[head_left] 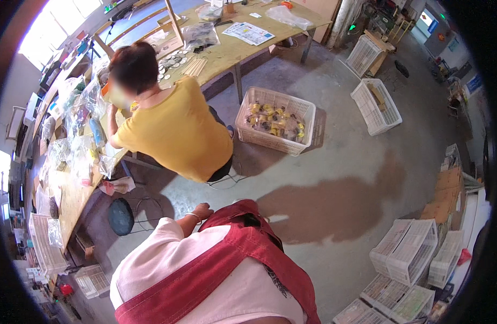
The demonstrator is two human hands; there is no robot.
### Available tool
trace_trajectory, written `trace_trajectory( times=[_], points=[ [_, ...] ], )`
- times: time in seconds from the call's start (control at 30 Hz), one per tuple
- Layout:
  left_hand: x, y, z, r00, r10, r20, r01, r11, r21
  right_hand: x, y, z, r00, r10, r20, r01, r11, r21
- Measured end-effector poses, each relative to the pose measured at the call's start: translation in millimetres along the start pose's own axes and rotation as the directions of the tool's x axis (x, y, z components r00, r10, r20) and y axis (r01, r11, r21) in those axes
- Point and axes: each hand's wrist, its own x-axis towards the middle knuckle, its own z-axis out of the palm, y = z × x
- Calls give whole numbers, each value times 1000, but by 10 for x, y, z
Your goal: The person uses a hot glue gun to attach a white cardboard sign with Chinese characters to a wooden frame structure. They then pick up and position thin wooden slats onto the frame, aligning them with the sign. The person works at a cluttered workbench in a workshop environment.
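Observation:
My left hand (203,210) hangs beside the dark red apron (200,278) I wear, with a pale band at its wrist. Its fingers seem turned under and are mostly hidden, so I cannot tell whether they hold anything. My right hand is not in view. In front of me a person in a yellow shirt (178,129) sits bent over a worktable (75,200) covered with clear plastic bags. Nearest my left hand on the floor side is a stool with a round dark seat (121,216). Ahead stands a whitish crate (267,141) holding several bagged yellow and black pieces.
A second table (235,56) at the back bears flat round discs, thin sticks and a printed sheet (248,33). Another crate (386,121) with cardboard inside lies at the right. Stacked white crates (405,251) line the near right. A crate (46,248) stands at the left.

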Motion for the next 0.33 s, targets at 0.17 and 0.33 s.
trace_trajectory(
  times=[0.17,0.33],
  points=[
    [904,1829,-384,972,-191,134,218,950,-224,1362,-891,-767,996,-88,8,88,996,12],
    [1957,2623,-452,949,-246,198,261,964,-52,2689,-1540,-1257,972,-229,59,227,973,36]
  ],
)
